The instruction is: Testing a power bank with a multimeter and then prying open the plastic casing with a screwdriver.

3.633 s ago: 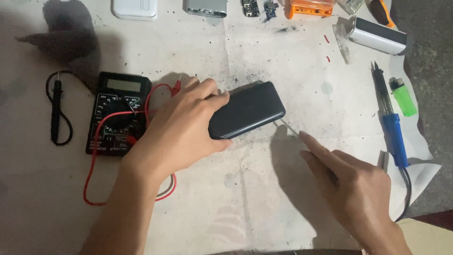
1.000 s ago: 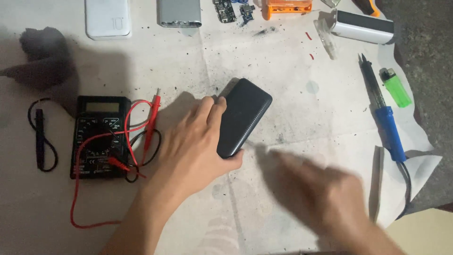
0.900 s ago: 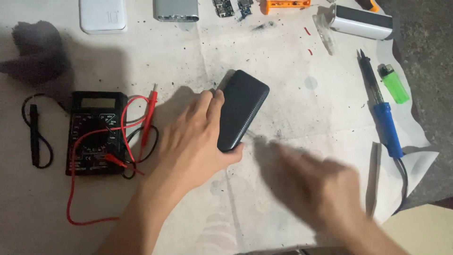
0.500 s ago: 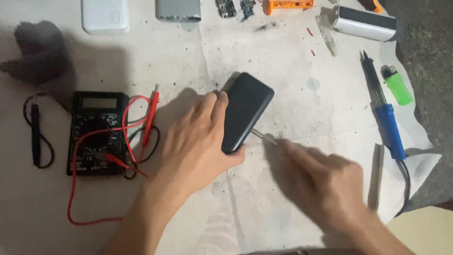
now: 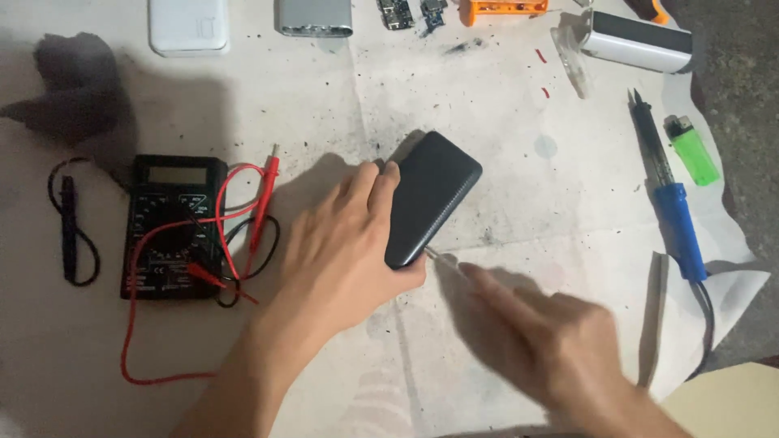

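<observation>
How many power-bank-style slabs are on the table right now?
3, possibly more beyond the frame: a black one under the left hand, a white one top left, and a grey one beside it, both cropped.

Two hands (image 5: 341,243), one multimeter (image 5: 172,227), one lighter (image 5: 692,148)

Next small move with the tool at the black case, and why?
Probably press the thin metal tool a little further into the seam at the black case's near end. Its tip already sits at that edge, the left hand pins the case flat, and the right hand grips the tool.
</observation>
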